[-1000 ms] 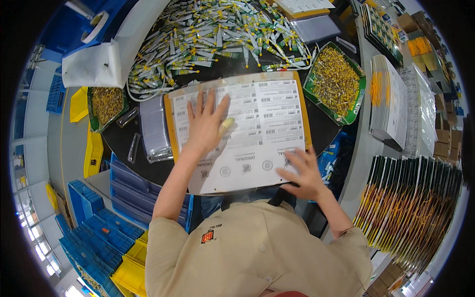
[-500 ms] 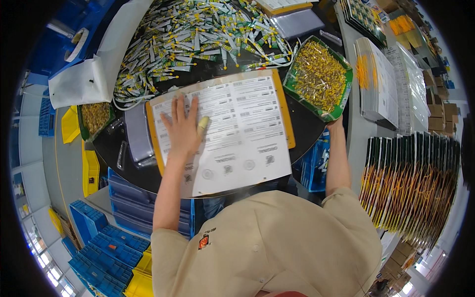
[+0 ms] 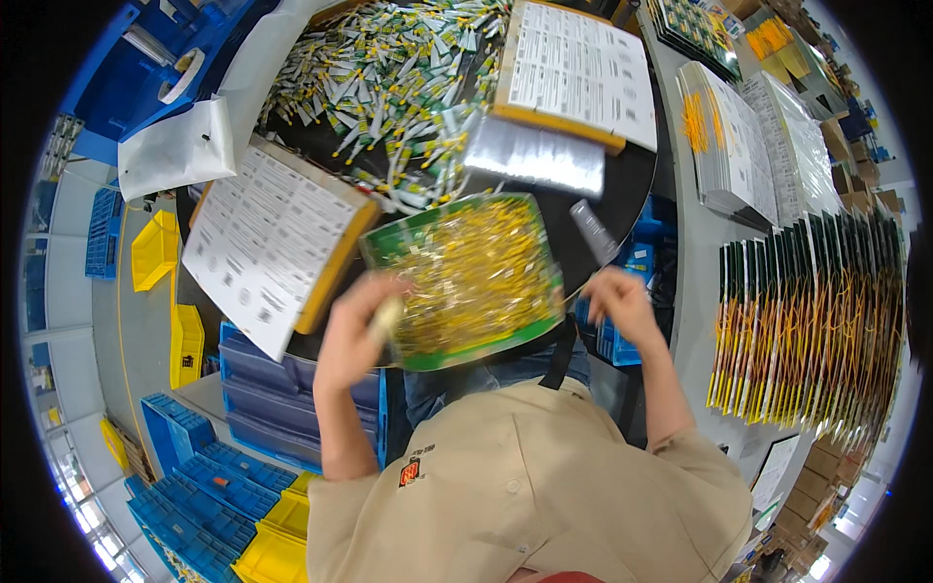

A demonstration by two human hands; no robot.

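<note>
A green-edged shallow tray, filled with many small yellow-tipped pieces under a shiny clear film, is tilted and motion-blurred in front of my body. My left hand grips its left edge; a pale yellow cover wraps one digit. Just off the tray's right edge is my right hand, its fingers curled together. A thin line runs from the fingertips toward the tray, too fine to name. Above that hand lies a narrow clear-grey plastic piece on the black table.
Printed sheets on a yellow-edged board lie at left, another such board at far right. Loose small tubes pile at the back. Clear sleeves lie nearby. Bundled packs stand on the right-hand bench.
The tray has come from the right to the middle. The near board of sheets has shifted left and turned. My left hand has gone from the sheets to the tray; my right hand has left its underside.
</note>
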